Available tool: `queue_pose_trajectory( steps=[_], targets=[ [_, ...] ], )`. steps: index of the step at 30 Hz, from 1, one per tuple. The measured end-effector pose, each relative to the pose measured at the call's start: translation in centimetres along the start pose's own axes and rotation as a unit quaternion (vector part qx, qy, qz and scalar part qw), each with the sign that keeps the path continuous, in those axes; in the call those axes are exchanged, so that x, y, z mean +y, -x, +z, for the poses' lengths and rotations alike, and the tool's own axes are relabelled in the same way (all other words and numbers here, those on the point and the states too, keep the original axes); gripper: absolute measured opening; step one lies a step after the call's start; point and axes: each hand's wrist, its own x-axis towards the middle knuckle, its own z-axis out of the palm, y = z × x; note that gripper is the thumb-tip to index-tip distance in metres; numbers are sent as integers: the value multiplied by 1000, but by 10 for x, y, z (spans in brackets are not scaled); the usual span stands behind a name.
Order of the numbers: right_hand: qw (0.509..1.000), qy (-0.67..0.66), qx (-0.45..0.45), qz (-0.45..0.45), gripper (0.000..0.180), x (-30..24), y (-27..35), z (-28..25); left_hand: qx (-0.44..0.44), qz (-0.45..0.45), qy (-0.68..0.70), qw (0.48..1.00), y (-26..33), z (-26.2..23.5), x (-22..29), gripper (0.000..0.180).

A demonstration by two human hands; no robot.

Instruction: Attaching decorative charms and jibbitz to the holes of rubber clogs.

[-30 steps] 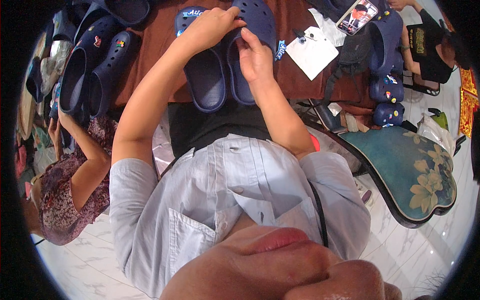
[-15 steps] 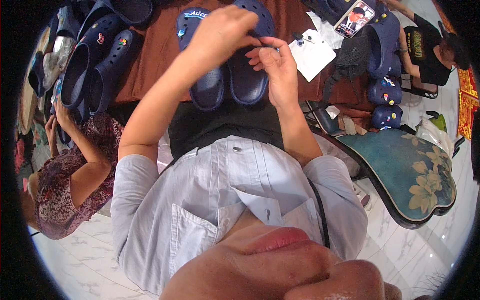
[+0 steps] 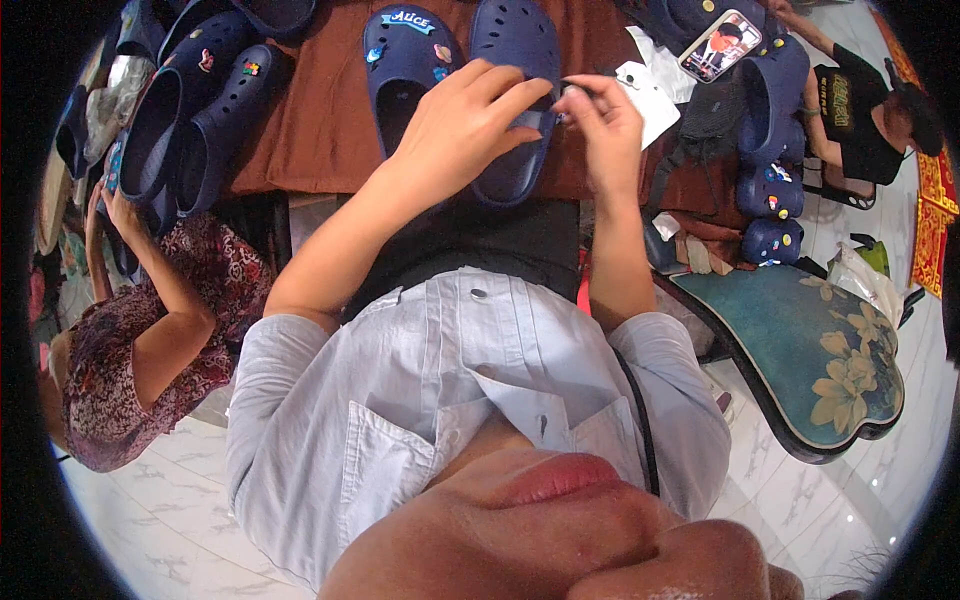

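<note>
Before you on the cloth [image 3: 310, 150], the left clog [image 3: 392, 55] and right clog [image 3: 515, 38] lie side by side, toes away. Your left hand [image 3: 460, 120] extends over both; your right hand [image 3: 612, 125] is between the right clog and card [image 3: 657, 112]. Beyond the card: the phone [image 3: 722, 47].

The brown-clothed table [image 3: 315, 130] carries navy clogs [image 3: 513, 50] and a white card [image 3: 654, 108].
</note>
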Motion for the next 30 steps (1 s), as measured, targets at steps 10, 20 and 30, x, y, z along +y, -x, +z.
queue_pose_trajectory(
  steps=[10,20,30],
  targets=[
    [817,547,107,-150,22,48,-42,-60,30,-321,120,939,79,-14,-6,24],
    [896,374,93,-219,21,19,-51,-22,125,-425,210,871,66,25,-25,50],
    [826,395,-118,-384,27,0,-45,85,236,-500,355,754,55,33,-38,26]
  ],
)
